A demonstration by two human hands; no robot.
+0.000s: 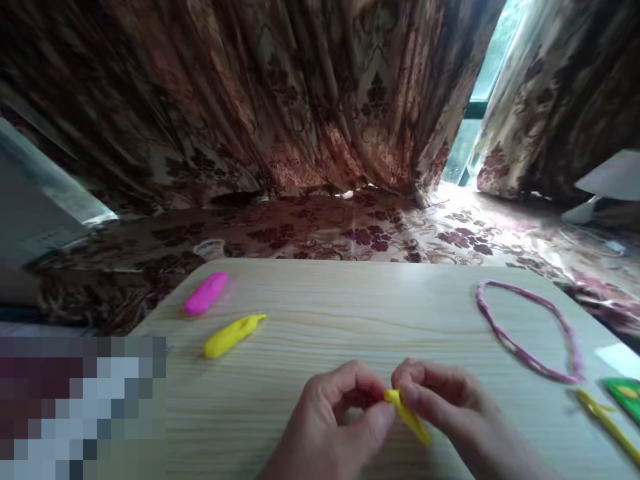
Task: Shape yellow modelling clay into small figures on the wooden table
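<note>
Near the front middle of the table, my left hand [345,417] and my right hand [445,400] meet over a small strip of yellow modelling clay [413,420]. The thumb and forefinger of my left hand pinch its upper end. My right fingers are closed on it from the other side, and its lower end sticks out downward between the hands. Farther left lies a bigger lump of yellow clay [227,339] with a thin pulled-out tip. Behind that is a smooth bright pink clay roll [206,293].
A pale wooden table [320,300] carries everything. On its right lie a twisted pink loop [530,360], a yellow stick-like piece [610,427] and a green item [625,393]. Patterned curtains [300,100] hang behind, and a white lamp [613,177] stands at the right.
</note>
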